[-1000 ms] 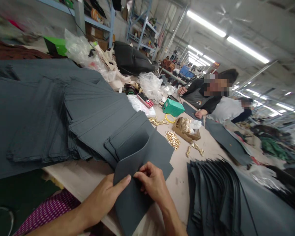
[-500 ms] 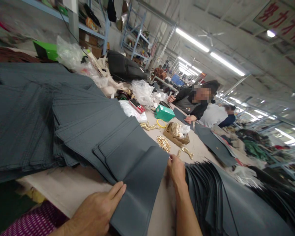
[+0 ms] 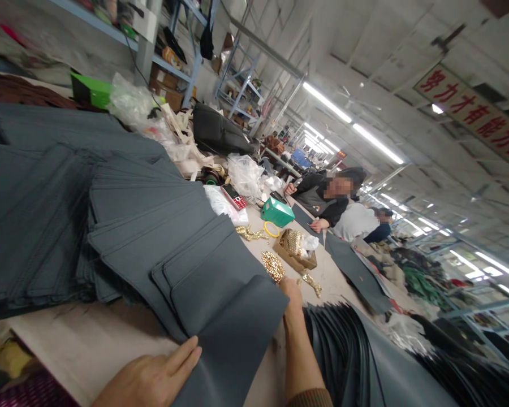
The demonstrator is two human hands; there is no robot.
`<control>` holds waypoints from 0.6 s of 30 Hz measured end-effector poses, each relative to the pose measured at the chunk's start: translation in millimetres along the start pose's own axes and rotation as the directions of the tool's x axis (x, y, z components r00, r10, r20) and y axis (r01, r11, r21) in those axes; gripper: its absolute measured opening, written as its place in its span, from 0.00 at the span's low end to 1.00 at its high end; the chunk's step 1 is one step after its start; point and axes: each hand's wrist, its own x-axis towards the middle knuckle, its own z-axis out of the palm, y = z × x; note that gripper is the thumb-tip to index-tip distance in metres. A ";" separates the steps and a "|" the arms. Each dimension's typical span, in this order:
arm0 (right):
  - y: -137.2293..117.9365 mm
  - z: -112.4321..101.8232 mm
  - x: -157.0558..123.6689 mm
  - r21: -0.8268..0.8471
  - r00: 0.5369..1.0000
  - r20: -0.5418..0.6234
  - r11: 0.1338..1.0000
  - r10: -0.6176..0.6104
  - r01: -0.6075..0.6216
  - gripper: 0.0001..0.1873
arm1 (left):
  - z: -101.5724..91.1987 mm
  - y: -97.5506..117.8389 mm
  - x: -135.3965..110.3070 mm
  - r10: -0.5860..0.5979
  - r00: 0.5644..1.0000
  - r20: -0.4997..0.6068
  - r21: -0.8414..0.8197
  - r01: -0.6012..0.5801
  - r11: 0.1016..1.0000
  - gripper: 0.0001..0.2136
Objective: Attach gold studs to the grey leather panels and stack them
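Note:
My left hand (image 3: pixel 152 376) grips the near edge of a dark grey leather-like panel (image 3: pixel 237 333), fingers together on top and thumb hidden. The panel is bent up in a fold and lies against a fanned stack of similar panels (image 3: pixel 152 226). My right hand (image 3: pixel 292 297) reaches past the panel's far corner to the edge of a heap of small gold metal pieces (image 3: pixel 273 265). Its fingers are curled and partly hidden, so what they hold does not show.
Behind the heap are an open carton (image 3: pixel 294 249) of gold pieces, a yellow ring (image 3: pixel 272 229), a green box (image 3: pixel 277 212) and a red-keyed phone (image 3: pixel 234 198). Curved dark panels (image 3: pixel 339 345) stand at right. Across the table a co-worker (image 3: pixel 322 198) sits with hands on a panel.
My right hand has moved from beside the panel's far corner to the edge of the gold heap. My left hand stays on the panel. The camera view has shifted slightly.

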 end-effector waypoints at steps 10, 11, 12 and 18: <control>13.9 -39.8 -93.5 0.534 0.953 -0.287 0.843 0.102 0.071 0.22 | -57.9 17.4 -1.2 0.109 0.991 0.072 0.060 -0.113 0.992 0.31; 4.9 -35.4 -109.6 0.638 0.969 -0.248 0.756 0.022 0.146 0.22 | -56.6 16.4 -1.6 0.121 0.991 0.058 0.061 -0.124 0.990 0.29; -6.2 -29.0 -125.2 0.709 0.977 -0.189 0.676 -0.094 0.202 0.21 | -55.1 15.6 -1.8 0.128 0.991 0.043 0.066 -0.131 0.989 0.27; -65.6 7.2 -170.2 0.731 0.838 0.085 0.605 -0.539 0.316 0.12 | -49.1 14.8 -1.9 0.119 0.993 -0.005 0.092 -0.118 0.989 0.20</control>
